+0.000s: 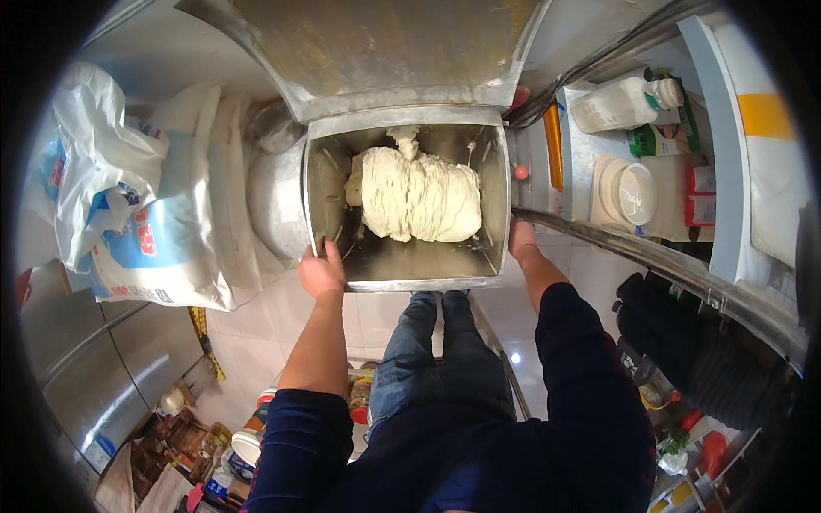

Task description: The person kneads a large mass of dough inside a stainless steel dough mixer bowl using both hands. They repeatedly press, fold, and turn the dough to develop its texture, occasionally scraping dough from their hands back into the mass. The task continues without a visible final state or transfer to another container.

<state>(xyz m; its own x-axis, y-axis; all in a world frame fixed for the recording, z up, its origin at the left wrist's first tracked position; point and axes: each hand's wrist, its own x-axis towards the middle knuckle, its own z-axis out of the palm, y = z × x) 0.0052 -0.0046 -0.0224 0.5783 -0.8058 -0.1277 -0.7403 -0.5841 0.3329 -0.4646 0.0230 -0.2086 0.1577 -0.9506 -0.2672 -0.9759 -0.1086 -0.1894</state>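
Observation:
A large lump of pale dough (420, 195) lies in a rectangular stainless steel mixer trough (423, 284), with some dough stuck to the far wall. My left hand (322, 269) grips the trough's left rim near its front corner, thumb inside and fingers outside. At the right outer wall, near the front, is my right hand (522, 238); its fingers are partly hidden behind the wall, so its grip cannot be told. The raised metal lid (397, 51) stands behind the trough.
Stacked flour sacks (167, 237) and a rounded metal housing (276, 199) stand left. On the right, a metal rail (577, 234) runs beside a shelf with a plastic bottle (616, 106) and a round tub (636, 193). A red knob (521, 172) sits beside the trough.

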